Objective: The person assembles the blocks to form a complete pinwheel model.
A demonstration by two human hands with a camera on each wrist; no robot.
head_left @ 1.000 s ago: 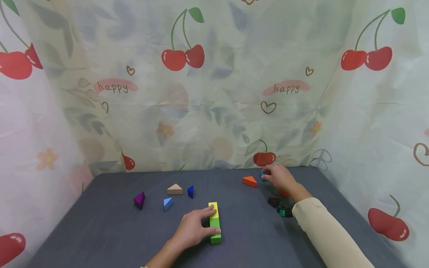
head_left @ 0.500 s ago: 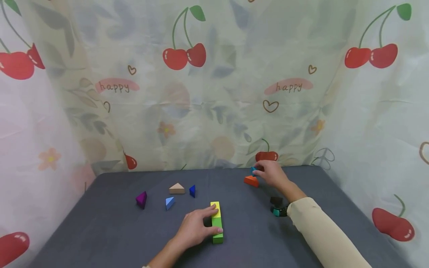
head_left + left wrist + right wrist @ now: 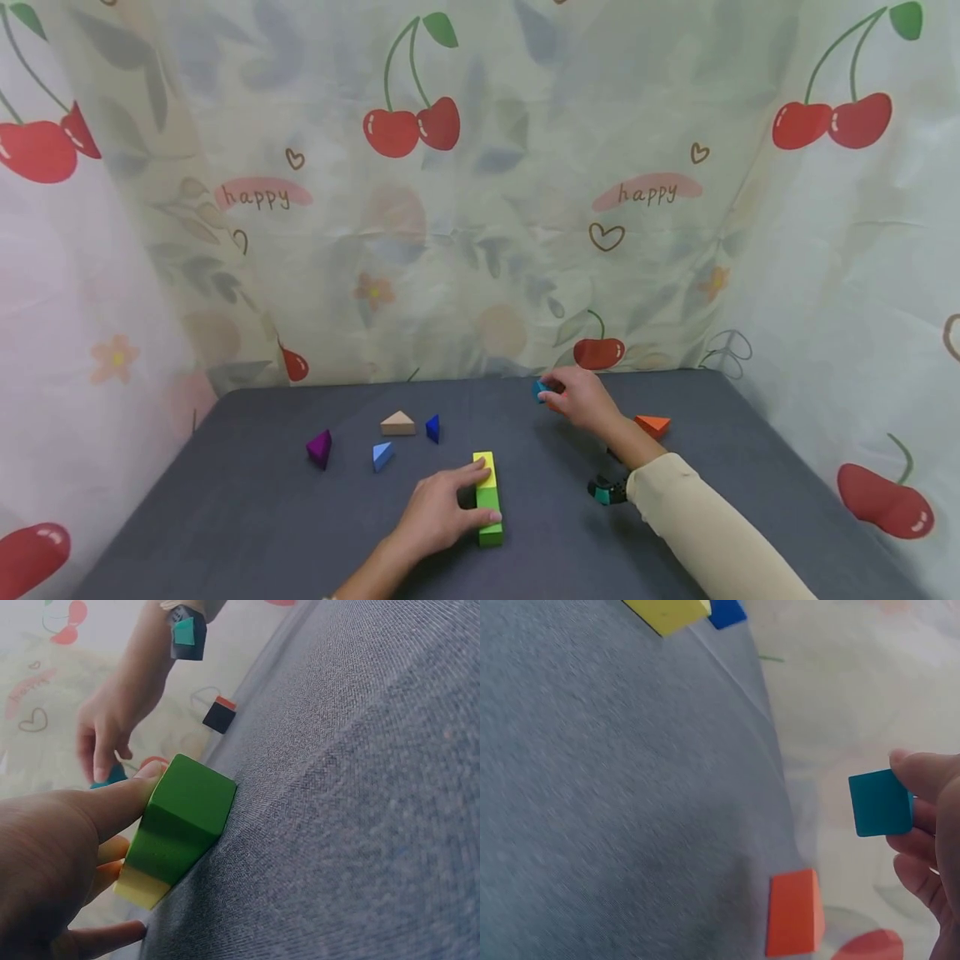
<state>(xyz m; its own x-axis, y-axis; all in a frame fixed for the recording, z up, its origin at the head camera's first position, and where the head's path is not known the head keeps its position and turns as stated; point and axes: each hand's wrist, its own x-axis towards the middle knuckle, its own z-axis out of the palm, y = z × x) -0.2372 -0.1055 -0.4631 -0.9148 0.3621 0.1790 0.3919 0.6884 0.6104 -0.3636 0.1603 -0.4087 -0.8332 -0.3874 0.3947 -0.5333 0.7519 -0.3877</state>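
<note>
A green block [image 3: 487, 504] and a yellow block [image 3: 485, 468] lie end to end on the dark cloth, in a row pointing away from me. My left hand [image 3: 438, 510] rests on this row, thumb on the green block and forefinger across the yellow one; the left wrist view shows no fingers curled round the far side. At the back right, my right hand [image 3: 585, 400] pinches a small teal block [image 3: 881, 802] between thumb and fingers, above the cloth. An orange wedge block [image 3: 793, 913] lies beneath that hand, mostly covered by it in the head view.
Left of the row lie a purple block [image 3: 318, 450], a light blue triangle [image 3: 382, 456], a pale wooden triangle [image 3: 397, 424] and a dark blue block [image 3: 433, 428]. Another orange wedge [image 3: 653, 426] and a black block [image 3: 220, 717] lie near the right forearm. A patterned curtain [image 3: 480, 250] hangs behind.
My right hand has moved left with the teal block, passing over the orange wedge. The other orange wedge has come into sight behind the forearm. My left hand stays on the row.
</note>
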